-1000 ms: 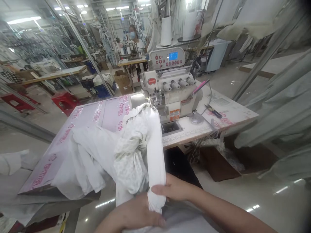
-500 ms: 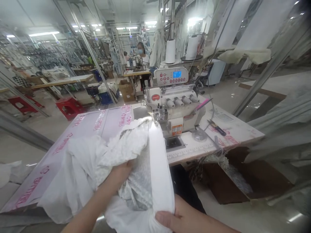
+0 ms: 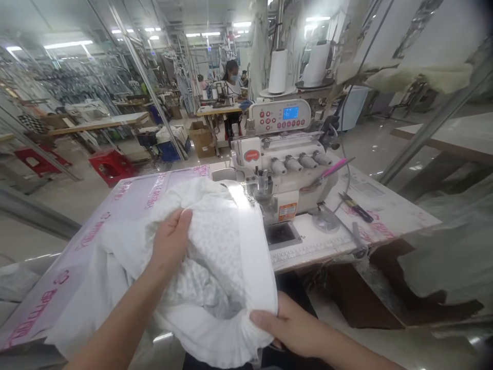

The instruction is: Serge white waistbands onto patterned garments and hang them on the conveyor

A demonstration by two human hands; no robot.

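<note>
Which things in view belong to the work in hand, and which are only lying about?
Apparently in use:
white cloth, held in left hand and right hand
sewing machine

Apparently just lying about:
dark-handled tool
red stool
cardboard box

Fluorescent tubes [image 3: 68, 44] glow over a glossy grey floor [image 3: 365, 149]; from my end I can make out two red plastic stools [image 3: 103, 163] at left, near a long worktable [image 3: 103, 122], and a metal post [image 3: 144, 72] right of it

Garment [image 3: 217, 231] before sewing machine [image 3: 287, 167], 2 spools [image 3: 278, 72] behind.
</note>
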